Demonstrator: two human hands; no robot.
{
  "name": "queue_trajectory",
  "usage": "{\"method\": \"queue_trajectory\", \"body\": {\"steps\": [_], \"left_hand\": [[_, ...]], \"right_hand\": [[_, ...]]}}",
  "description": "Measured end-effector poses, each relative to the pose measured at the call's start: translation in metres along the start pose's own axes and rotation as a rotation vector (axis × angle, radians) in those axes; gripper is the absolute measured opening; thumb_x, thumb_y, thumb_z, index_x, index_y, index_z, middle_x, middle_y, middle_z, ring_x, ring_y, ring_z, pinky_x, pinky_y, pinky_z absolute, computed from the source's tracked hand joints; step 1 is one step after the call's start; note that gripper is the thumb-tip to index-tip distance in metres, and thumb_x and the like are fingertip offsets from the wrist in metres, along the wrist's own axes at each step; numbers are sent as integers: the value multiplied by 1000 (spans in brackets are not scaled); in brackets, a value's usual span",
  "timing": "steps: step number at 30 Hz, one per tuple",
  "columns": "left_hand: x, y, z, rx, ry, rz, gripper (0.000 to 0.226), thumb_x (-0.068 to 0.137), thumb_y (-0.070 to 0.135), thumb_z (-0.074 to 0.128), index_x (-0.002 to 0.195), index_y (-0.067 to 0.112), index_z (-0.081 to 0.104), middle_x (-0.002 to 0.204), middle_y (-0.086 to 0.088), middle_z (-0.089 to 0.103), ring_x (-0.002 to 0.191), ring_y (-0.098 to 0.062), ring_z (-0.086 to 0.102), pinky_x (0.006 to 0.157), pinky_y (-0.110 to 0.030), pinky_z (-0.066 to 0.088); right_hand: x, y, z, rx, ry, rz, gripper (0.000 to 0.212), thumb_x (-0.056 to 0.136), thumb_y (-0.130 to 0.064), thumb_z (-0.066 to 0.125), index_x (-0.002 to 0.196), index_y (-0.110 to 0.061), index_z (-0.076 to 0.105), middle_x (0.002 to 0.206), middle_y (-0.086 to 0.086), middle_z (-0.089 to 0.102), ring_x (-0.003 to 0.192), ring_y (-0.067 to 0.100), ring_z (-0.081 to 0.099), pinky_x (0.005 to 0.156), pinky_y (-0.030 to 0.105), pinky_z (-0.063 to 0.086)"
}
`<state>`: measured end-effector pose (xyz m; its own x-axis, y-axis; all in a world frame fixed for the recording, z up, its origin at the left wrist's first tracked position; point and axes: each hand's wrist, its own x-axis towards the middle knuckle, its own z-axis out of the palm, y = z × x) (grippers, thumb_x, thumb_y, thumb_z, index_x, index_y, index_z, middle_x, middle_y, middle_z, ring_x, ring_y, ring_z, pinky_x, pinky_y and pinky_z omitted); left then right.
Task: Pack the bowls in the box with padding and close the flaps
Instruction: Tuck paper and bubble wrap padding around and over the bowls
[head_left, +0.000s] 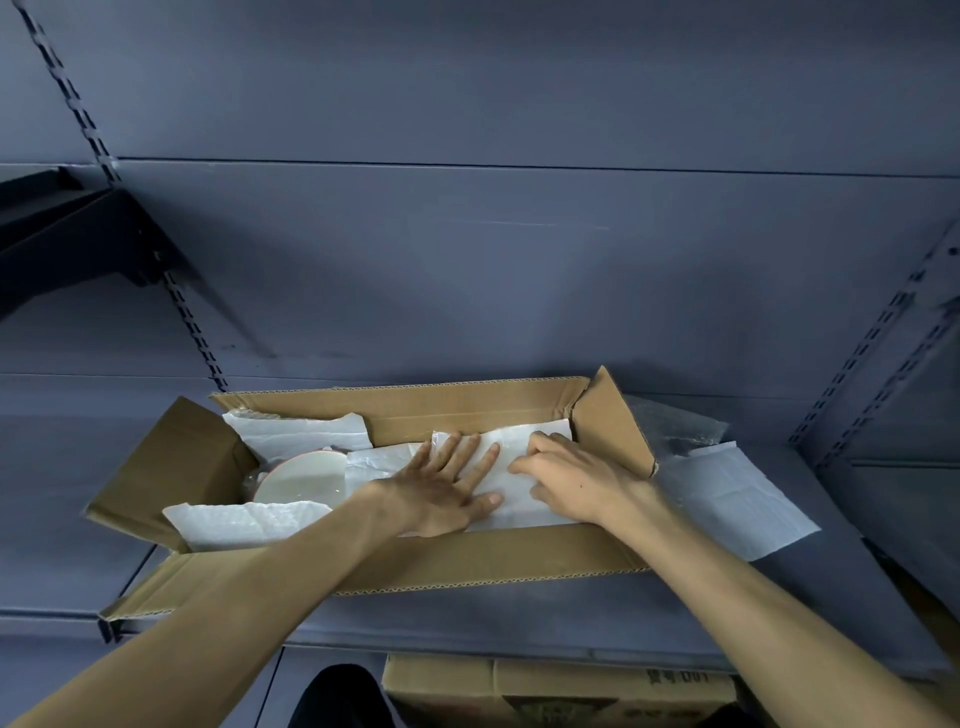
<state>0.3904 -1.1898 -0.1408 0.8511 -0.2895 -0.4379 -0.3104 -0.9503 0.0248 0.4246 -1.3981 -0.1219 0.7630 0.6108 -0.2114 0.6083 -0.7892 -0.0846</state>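
Cardboard, brown and corrugated: long open box (467, 558) on grey shelf (467, 623), flaps up. Pale glazed ceramic bowl (306, 478) inside at left, probably fragile, slick; best cupped under rim. Left hand (441, 491) splayed flat, right hand (566, 480) curled, pressing soft white foam sheet (514, 457).

A grey-blue metal shelf (519, 618) carries an open cardboard box (467, 564) across its middle, all flaps spread outward. To the right of the box, a white foam padding sheet (737, 499) lies flat on the shelf, touching the box's right flap. Farther back on that side sits a crumpled piece of clear bubble wrap (680, 428)
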Motion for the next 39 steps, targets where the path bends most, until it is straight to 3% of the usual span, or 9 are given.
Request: {"method": "queue_trajectory", "body": {"steps": [8, 12, 14, 17, 21, 25, 28, 31, 39], "left_hand": [[-12, 7, -14, 74, 148, 70, 68, 98, 66, 3, 158, 38, -15, 169, 2, -10, 155, -17, -17, 125, -51, 0], [-28, 30, -52, 9, 627, 244, 51, 106, 49, 30, 134, 17, 60, 146, -1, 50, 137, -23, 44, 108, -41, 42], [-26, 52, -71, -67, 863, 368, 41, 106, 38, 42, 131, 12, 62, 134, -3, 60, 127, -25, 53, 103, -40, 46], [-11, 100, -94, -196, 928, 443, 45, 105, 35, 45, 140, 11, 56, 140, -4, 58, 131, -25, 50, 108, -40, 43], [28, 161, -104, -77, 820, 438, 54, 103, 43, 45, 152, 19, 42, 152, -3, 47, 143, -24, 37, 119, -40, 27], [68, 195, -98, 37, 664, 372, 58, 104, 51, 36, 157, 27, 31, 159, 0, 37, 152, -25, 22, 125, -43, 14], [82, 209, -89, 21, 596, 383, 56, 104, 51, 35, 155, 28, 34, 156, -1, 41, 151, -27, 23, 125, -43, 12], [84, 214, -86, 54, 578, 381, 55, 104, 52, 33, 154, 28, 36, 155, -1, 42, 151, -27, 24, 125, -43, 10], [57, 195, -108, 38, 701, 381, 57, 104, 53, 35, 154, 27, 39, 152, 3, 45, 147, -19, 30, 123, -43, 18]], "right_hand": [[-19, 0, -17, 100, 224, -51, 41, 102, -7, 48, 138, -23, 58, 122, 1, 50, 118, 20, 50, 92, 38, 47], [-45, 25, -48, 155, 580, -25, 30, 100, -8, 53, 122, -17, 70, 109, 2, 61, 105, 24, 58, 92, 41, 47], [-59, 44, -61, 258, 711, 34, 26, 100, -11, 53, 118, -15, 72, 109, 3, 64, 103, 25, 62, 91, 42, 49], [-79, 77, -66, 320, 769, 167, 25, 101, -10, 53, 117, -13, 71, 108, 6, 65, 103, 30, 65, 88, 44, 51], [-111, 125, -35, 297, 691, 418, 24, 96, -2, 55, 113, -9, 70, 106, 13, 64, 104, 38, 64, 86, 44, 51], [-144, 158, 24, 304, 375, 629, 32, 95, -18, 60, 126, -15, 66, 125, 10, 59, 121, 33, 58, 93, 34, 47], [-157, 160, 62, 297, 67, 599, 64, 79, -54, 70, 133, -22, 57, 135, 3, 52, 127, 27, 50, 96, 39, 48], [-160, 157, 79, 251, -22, 578, 103, 66, -76, 69, 150, -27, 34, 145, 0, 39, 136, 26, 38, 104, 46, 42], [-148, 149, 75, -56, 193, 623, 26, 97, -28, 57, 120, -15, 61, 118, 5, 66, 110, 28, 64, 83, 38, 48]]}}
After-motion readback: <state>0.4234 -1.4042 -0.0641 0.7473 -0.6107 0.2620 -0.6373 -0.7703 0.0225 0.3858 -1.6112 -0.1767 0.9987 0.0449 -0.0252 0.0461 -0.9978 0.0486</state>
